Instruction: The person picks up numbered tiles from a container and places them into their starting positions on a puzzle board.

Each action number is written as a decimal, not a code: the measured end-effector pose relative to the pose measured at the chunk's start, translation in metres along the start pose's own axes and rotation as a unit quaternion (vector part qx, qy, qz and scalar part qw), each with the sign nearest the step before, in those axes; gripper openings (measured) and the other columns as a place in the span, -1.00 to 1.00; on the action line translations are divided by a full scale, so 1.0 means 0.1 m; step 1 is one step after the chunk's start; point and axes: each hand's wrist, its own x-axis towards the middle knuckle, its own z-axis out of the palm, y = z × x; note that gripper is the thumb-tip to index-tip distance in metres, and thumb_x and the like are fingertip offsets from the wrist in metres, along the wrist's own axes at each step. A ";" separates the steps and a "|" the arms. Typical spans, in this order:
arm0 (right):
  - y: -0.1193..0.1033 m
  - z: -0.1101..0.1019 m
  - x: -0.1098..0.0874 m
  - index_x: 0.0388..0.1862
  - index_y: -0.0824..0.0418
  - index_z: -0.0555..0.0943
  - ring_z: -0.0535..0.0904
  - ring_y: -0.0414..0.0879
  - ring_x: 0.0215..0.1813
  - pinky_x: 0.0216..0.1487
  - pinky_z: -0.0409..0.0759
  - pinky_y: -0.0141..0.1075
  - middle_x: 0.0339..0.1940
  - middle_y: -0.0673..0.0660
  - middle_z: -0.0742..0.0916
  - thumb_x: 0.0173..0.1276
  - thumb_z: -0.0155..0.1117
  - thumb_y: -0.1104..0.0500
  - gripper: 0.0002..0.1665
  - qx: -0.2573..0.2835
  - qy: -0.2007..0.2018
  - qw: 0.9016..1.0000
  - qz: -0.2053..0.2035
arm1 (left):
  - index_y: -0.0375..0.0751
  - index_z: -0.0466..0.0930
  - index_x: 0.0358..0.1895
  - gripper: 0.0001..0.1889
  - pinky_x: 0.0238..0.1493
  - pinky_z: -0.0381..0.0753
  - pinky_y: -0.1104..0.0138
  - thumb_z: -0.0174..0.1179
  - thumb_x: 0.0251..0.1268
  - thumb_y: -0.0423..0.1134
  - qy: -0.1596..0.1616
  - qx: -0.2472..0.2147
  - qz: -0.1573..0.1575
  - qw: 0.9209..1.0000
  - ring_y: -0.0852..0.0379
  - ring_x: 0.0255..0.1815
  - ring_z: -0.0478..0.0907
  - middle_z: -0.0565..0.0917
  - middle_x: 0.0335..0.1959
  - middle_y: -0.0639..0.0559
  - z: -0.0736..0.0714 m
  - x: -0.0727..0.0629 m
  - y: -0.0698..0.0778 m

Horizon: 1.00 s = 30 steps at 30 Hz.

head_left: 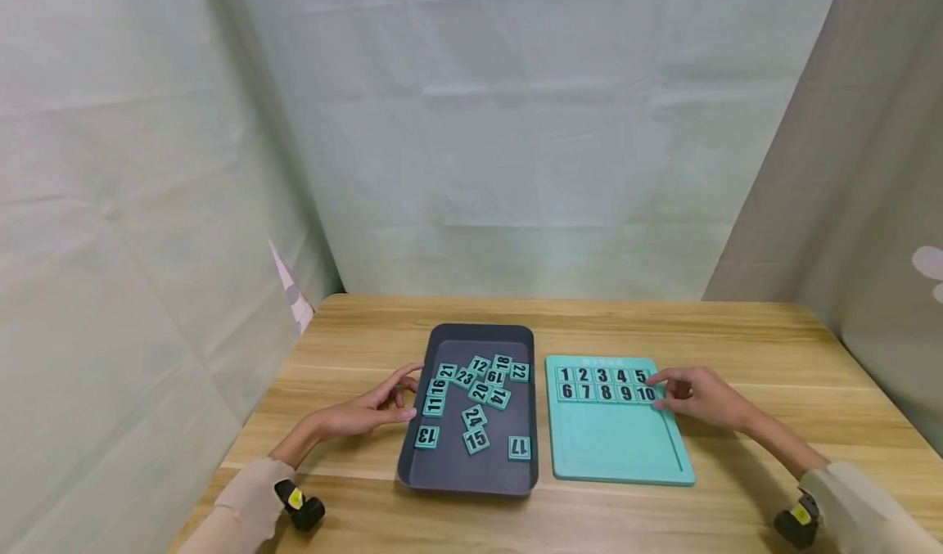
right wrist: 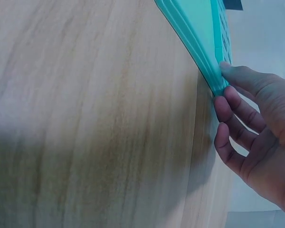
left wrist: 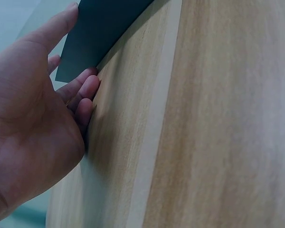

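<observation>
Touching turquoise, rimmed board [head_left: 615, 448] (black-numbered tiles [head_left: 606, 393]) — right fingers [head_left: 670, 373] slightly parted, left fingers [head_left: 401, 372] wide

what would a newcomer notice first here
Probably the turquoise board, right of the dark tray, with tiles 1 to 10 in two rows near its far edge. The tray's jumble of loose tiles would likely come next. Then come the left hand at the tray's left side and the right hand at the board's right.

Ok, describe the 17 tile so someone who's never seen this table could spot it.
On the wooden table, find the dark tray, left of the turquoise board. Inside it, go to the near right corner. The 17 tile lies alone there, its number upside down, with a gap between it and the 15 tile.
</observation>
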 end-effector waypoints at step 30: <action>-1.14 0.29 1.04 0.13 0.22 0.70 0.54 -0.38 -0.39 -0.29 0.55 -0.40 -0.46 -0.13 0.71 0.44 0.37 0.07 -0.63 -0.052 -0.088 0.992 -0.072 | 0.19 -0.18 0.67 -0.20 0.05 0.29 0.32 0.11 0.58 -0.08 0.000 0.000 0.014 1.000 -0.03 0.12 0.28 0.26 0.39 -0.18 0.01 0.01 -0.01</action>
